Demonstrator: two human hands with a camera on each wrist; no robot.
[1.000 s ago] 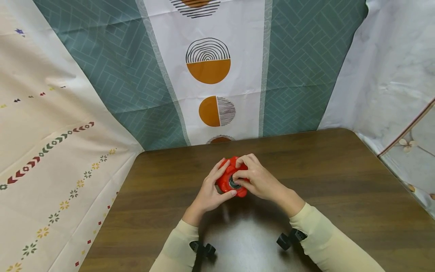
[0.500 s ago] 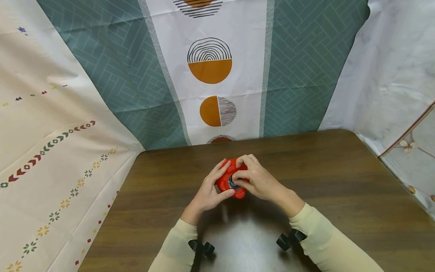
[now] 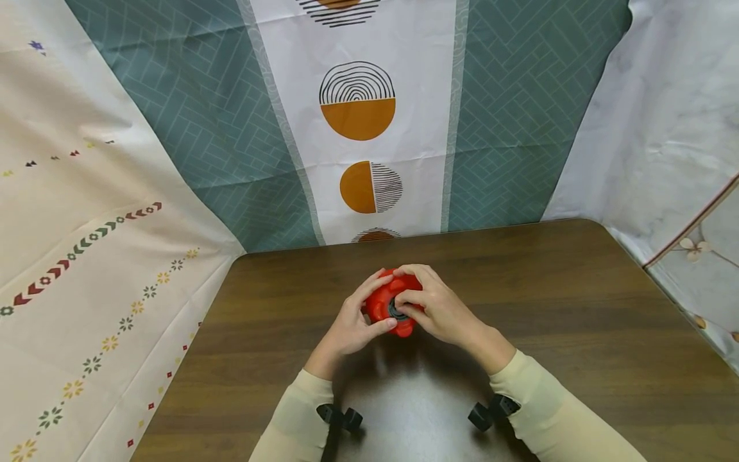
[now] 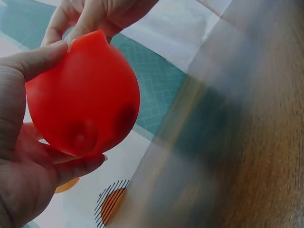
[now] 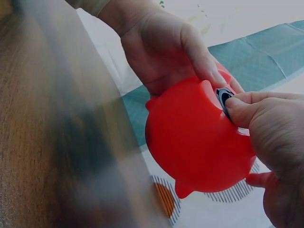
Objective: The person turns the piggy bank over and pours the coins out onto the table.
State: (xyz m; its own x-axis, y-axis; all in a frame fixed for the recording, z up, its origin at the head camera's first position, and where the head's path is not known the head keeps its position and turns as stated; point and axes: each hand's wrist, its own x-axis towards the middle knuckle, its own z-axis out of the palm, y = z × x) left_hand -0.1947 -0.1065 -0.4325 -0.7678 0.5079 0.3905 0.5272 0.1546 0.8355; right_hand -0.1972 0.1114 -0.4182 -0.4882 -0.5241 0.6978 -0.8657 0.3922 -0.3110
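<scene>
A glossy red rounded object (image 3: 378, 304), shaped like a piggy bank with short nubs, is held above the table in the head view. My left hand (image 3: 351, 328) grips it from the left, thumb on the near side and fingers round the far side. In its face sits a dark ring-shaped plug (image 5: 223, 98). My right hand (image 3: 443, 310) pinches at this plug with thumb and index finger, while other fingers reach over the red rim. The left wrist view shows the smooth red underside (image 4: 90, 95); the plug is hidden there.
The brown wooden table (image 3: 277, 301) lies beneath both hands. A patterned teal and white cloth (image 3: 358, 141) hangs behind it. Cream cloth (image 3: 115, 308) borders the left side and pale cloth (image 3: 664, 160) the right. Each forearm carries a black wrist camera (image 3: 351, 419).
The red object has turned slightly and shifted a little left within the hands. Fingers of my right hand have spread further over its far rim; the pinch at the plug stays.
</scene>
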